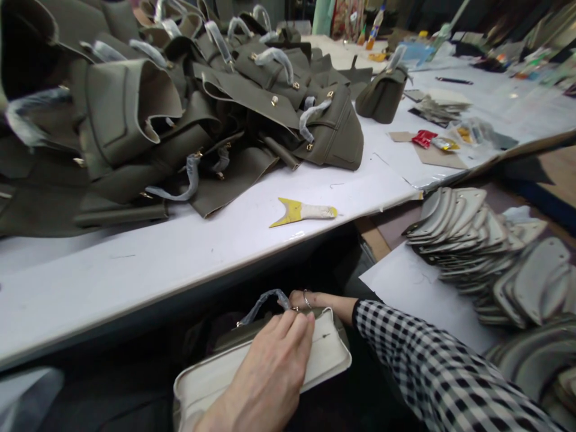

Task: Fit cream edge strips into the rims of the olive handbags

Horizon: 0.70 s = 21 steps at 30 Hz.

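Head view: an olive-grey bag (333, 347)
Left hand (272, 363), fingers curled, grips the bag's pale side; right hand (299, 299) behind the bag, partly hidden, grip unclear.

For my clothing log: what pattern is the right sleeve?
The sleeve is black-and-white check, clearest in the head view.

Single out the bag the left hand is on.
The bag in front of the table, beneath the left hand; the other bags are on the table.
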{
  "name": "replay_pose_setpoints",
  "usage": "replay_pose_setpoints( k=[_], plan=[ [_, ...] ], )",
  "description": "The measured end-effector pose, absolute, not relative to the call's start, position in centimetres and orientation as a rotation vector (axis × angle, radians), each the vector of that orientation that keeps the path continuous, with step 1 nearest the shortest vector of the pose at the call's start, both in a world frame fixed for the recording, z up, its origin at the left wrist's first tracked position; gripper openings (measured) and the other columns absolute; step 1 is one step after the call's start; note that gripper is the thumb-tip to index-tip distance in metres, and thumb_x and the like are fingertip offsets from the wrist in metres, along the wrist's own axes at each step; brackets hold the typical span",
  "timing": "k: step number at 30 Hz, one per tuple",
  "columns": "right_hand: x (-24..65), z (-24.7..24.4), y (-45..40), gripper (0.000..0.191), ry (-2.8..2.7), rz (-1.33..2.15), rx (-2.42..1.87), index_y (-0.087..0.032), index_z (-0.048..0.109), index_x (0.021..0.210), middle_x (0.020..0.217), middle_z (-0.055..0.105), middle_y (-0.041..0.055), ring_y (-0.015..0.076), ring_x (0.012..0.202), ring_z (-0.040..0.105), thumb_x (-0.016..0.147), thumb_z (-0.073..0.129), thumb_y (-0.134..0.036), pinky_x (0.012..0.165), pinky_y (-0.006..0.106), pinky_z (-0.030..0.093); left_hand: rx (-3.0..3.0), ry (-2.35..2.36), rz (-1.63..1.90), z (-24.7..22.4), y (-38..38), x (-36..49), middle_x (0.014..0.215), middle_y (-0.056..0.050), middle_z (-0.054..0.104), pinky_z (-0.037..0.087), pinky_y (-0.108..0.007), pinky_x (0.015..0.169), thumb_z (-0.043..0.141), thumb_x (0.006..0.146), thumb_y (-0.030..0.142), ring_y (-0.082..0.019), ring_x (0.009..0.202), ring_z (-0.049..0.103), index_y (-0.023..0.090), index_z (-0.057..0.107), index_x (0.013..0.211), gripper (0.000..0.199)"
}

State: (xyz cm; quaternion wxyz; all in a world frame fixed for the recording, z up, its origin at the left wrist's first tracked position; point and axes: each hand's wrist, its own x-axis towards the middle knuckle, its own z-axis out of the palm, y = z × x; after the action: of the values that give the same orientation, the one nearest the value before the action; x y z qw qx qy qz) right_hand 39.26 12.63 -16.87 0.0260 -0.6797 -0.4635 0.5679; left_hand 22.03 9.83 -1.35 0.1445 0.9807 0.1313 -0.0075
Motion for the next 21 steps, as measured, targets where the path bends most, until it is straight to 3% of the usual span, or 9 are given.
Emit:
replay_pose_setpoints(
  k=[4,8,12,16,21],
  plan=[
    [40.3,-13.2,14.6,0.044,-1.446,1.721,-2.170,-0.013,0.065,0.092,0.080,0.067,0.0024,0.0137,0.069,0.064,0.100,0.044,-0.051,0.070,0.031,0.054,2.837,0.455,-0.017,-0.8,9.4,21.9,0.113,-0.015,0.058,0.051,-0.041,0.090,0.043,0.073,-0.001,-0.027,0.099,0.055,0.007,0.051,0.128,0.056],
    [38.9,-8.0,15.5,0.060,-1.516,1.634,-2.059,-0.013,0.066,0.100,0.084,0.070,0.0054,0.0119,0.069,0.065,0.104,0.020,-0.051,0.066,0.024,0.053,2.800,0.507,0.038,0.1,9.8,22.2,0.109,-0.014,0.060,0.051,-0.042,0.094,0.043,0.078,0.000,-0.027,0.100,0.057,0.010,0.059,0.111,0.038],
    [36.5,-5.1,15.0,0.060,-1.692,1.577,-2.026,-0.014,0.072,0.088,0.088,0.073,0.0069,0.0179,0.079,0.066,0.098,0.035,-0.060,0.068,0.025,0.051,2.627,0.625,0.198,0.8,10.2,21.5,0.113,-0.011,0.062,0.048,-0.041,0.101,0.042,0.089,0.005,-0.025,0.111,0.056,0.016,0.063,0.105,0.029],
    [35.2,-4.4,14.4,0.065,-1.949,1.512,-2.049,-0.012,0.074,0.084,0.091,0.073,0.0124,0.0255,0.088,0.067,0.098,0.033,-0.061,0.072,0.031,0.050,2.543,0.758,0.275,0.4,10.5,19.6,0.108,-0.008,0.064,0.051,-0.040,0.096,0.048,0.091,0.012,-0.023,0.105,0.058,0.019,0.065,0.100,0.020],
    [34.6,-3.5,13.5,0.046,-2.289,1.351,-1.965,-0.018,0.074,0.104,0.100,0.074,0.0121,0.0276,0.093,0.068,0.096,0.045,-0.053,0.079,0.034,0.049,2.635,0.734,0.278,-0.3,10.2,18.2,0.106,-0.007,0.066,0.052,-0.037,0.093,0.048,0.092,0.010,-0.021,0.101,0.059,0.020,0.067,0.098,0.022]
  ],
)
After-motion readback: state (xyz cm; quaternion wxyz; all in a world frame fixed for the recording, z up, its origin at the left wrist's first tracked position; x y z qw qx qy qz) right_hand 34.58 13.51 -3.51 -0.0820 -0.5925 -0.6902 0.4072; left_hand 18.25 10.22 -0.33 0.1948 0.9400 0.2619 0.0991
